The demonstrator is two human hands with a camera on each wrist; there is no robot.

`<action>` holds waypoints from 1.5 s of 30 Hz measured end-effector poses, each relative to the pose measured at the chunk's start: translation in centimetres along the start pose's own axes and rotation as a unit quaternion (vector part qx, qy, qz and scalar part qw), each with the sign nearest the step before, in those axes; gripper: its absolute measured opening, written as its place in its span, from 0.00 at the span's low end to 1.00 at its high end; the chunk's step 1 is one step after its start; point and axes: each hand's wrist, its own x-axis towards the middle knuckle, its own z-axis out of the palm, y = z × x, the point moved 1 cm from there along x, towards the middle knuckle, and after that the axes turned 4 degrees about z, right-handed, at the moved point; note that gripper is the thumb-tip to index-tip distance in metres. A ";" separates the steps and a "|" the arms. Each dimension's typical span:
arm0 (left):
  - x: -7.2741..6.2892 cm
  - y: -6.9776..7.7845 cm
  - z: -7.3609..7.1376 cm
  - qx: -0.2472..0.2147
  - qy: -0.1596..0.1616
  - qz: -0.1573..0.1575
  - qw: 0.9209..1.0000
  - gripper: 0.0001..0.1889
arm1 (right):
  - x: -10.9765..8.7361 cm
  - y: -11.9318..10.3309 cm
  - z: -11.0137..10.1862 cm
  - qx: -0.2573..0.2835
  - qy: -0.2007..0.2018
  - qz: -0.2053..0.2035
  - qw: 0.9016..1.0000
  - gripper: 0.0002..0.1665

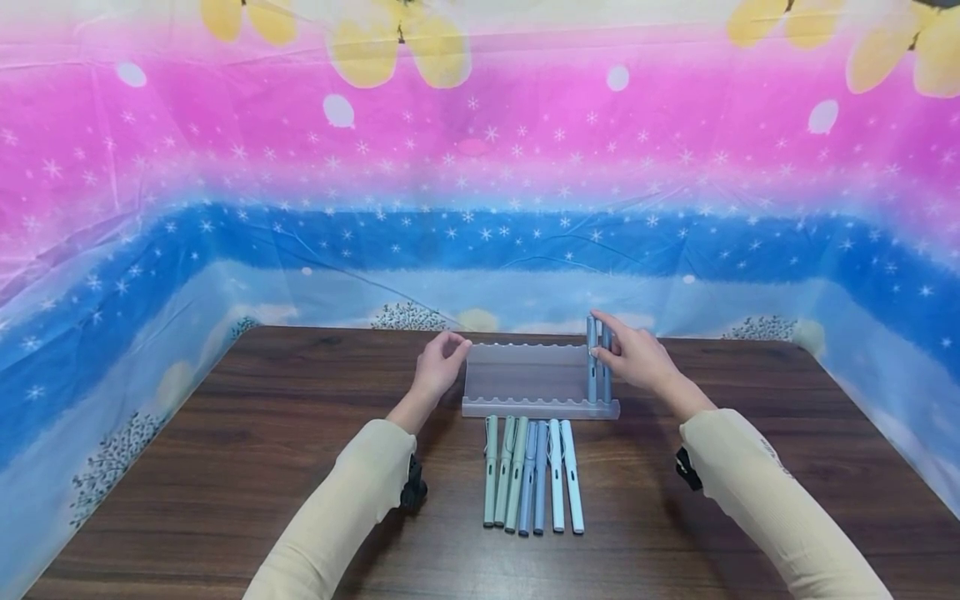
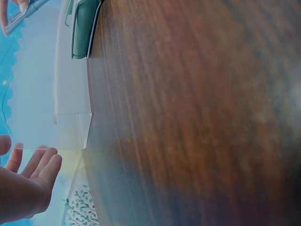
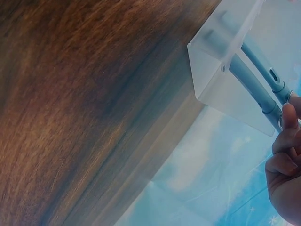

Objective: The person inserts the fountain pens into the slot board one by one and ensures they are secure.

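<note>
A clear, frosted pen stand (image 1: 525, 375) with scalloped edges stands on the table. At its upper left corner, my left hand (image 1: 441, 363) pinches the edge between thumb and index finger, the other fingers extended behind. Two blue-grey pens lean upright in the right end of the stand. My right hand (image 1: 636, 357) holds the inner pen (image 1: 592, 379), index finger on its top and thumb against its side. The outer pen (image 3: 251, 84) stands beside it, its upper part partly behind the fingers in the head view.
In front of the stand lie three green pens (image 1: 491, 475), two blue-grey pens (image 1: 540, 479) and two pale blue pens (image 1: 572, 479), side by side on the dark wooden table (image 1: 300, 467). A patterned cloth (image 1: 420, 233) hangs around the table's back and sides.
</note>
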 end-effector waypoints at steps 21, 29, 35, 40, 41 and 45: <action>0.0 -0.2 0.1 0.006 0.004 0.005 1.000 0.11 | -2.6 0.5 0.2 0.013 0.071 -0.077 0.994 0.31; -0.1 -0.2 0.0 0.002 0.001 -0.001 1.000 0.12 | -3.8 0.7 1.0 0.029 0.056 -0.077 0.995 0.30; -0.1 0.0 0.0 -0.001 0.002 0.002 1.000 0.11 | -4.5 0.7 1.5 0.032 0.042 -0.082 0.995 0.29; 0.0 0.0 0.0 -0.005 0.002 0.002 1.000 0.11 | -5.0 0.7 1.8 0.041 0.027 -0.075 0.996 0.27; 0.0 0.0 0.0 -0.006 0.002 0.001 1.000 0.11 | -5.1 0.6 1.8 0.042 0.023 -0.073 0.996 0.27; 0.0 0.0 0.0 -0.004 0.003 -0.002 1.000 0.11 | -5.6 0.6 2.1 0.048 0.006 -0.067 0.997 0.25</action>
